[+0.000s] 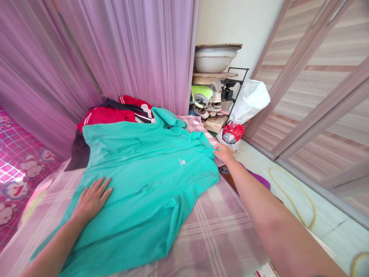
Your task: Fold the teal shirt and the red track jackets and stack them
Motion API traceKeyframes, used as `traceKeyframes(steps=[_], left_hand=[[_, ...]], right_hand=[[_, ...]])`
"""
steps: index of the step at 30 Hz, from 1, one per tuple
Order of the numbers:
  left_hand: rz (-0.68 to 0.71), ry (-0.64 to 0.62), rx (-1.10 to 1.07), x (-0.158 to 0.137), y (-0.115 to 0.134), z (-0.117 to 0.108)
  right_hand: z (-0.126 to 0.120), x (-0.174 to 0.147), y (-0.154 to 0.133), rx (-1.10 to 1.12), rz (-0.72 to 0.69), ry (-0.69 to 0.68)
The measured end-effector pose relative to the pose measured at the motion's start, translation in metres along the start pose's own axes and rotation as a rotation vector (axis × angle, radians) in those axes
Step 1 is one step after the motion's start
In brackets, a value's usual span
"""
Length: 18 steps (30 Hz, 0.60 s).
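Farthest out, from 10 to 12 o'clock on a dial whose 12 pointed straight away from the person, hung a purple curtain (129,50), with a wooden wardrobe (311,84) at 2. Next in size was the plaid sheet (207,231), and at the dial's centre, spread over it, lay the green shirt (138,165), its long axis running from about 8 o'clock up to 2. Both hands were at the shirt, one towards each end of that axis, so neither was nearer. Its far edge met a heap of red clothes (106,115) at 11, leaving little room that way; at 3 the sheet's border dropped close to the shirt, with the pale floor (288,192) beyond. Broader room lay from 4 to 5, where the plaid sheet showed past the shirt's near edge. Smaller, a white basin (215,60) was stacked at 1 and a white bag (249,102) stood at 2. The left hand (93,196) rested at 8, palm down and fingers extended, pressing on the cloth without gripping; the right hand (224,152), between 2 and 3, pinched the shirt's edge in its fingertips. Smallest, a phone (227,175) lay at 3, partly under the right forearm.
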<state>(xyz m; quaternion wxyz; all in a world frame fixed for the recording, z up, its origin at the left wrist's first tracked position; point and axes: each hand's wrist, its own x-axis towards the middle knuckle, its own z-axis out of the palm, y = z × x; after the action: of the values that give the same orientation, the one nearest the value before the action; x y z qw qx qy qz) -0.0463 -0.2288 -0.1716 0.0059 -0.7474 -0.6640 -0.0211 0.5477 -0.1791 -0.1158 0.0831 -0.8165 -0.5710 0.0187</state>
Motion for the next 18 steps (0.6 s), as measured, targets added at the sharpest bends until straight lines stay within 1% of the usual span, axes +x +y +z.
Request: traceKeyframes(steps=[3, 5, 7, 9, 10, 11, 12, 13, 15, 16, 17, 18], left_hand=[[-0.008, -0.01, 0.008, 0.0, 0.0, -0.001], [-0.007, -0.01, 0.01, 0.0, 0.001, -0.002], [-0.006, -0.01, 0.014, 0.0, 0.001, -0.002], [-0.005, -0.009, 0.017, 0.0, 0.002, -0.002], [-0.006, -0.004, 0.017, 0.0, 0.002, -0.002], [-0.008, 0.004, 0.015, -0.001, 0.002, -0.002], [-0.009, 0.011, 0.012, -0.001, 0.002, -0.001], [-0.009, 0.018, 0.01, -0.001, 0.002, -0.001], [-0.006, 0.028, 0.003, -0.001, 0.001, -0.001], [-0.002, 0.03, -0.001, -0.001, 0.001, -0.001], [0.003, 0.031, -0.006, -0.001, 0.002, -0.001], [0.007, 0.031, -0.01, -0.001, 0.002, -0.001]], right_hand=[[0.008, -0.008, -0.002, 0.036, 0.086, 0.043], [0.007, -0.012, -0.008, 0.038, 0.072, 0.082], [0.003, -0.015, -0.017, 0.033, -0.019, 0.157], [-0.001, -0.018, -0.028, 0.045, -0.173, 0.253], [-0.001, -0.02, -0.033, 0.047, -0.265, 0.269], [0.001, -0.021, -0.038, 0.039, -0.351, 0.243], [0.004, -0.023, -0.042, 0.018, -0.421, 0.169], [0.009, -0.025, -0.045, -0.013, -0.464, 0.064], [0.019, -0.028, -0.048, -0.076, -0.46, -0.134], [0.023, -0.029, -0.049, -0.096, -0.434, -0.197], [0.027, -0.031, -0.05, -0.105, -0.407, -0.225], [0.029, -0.033, -0.051, -0.102, -0.383, -0.218]])
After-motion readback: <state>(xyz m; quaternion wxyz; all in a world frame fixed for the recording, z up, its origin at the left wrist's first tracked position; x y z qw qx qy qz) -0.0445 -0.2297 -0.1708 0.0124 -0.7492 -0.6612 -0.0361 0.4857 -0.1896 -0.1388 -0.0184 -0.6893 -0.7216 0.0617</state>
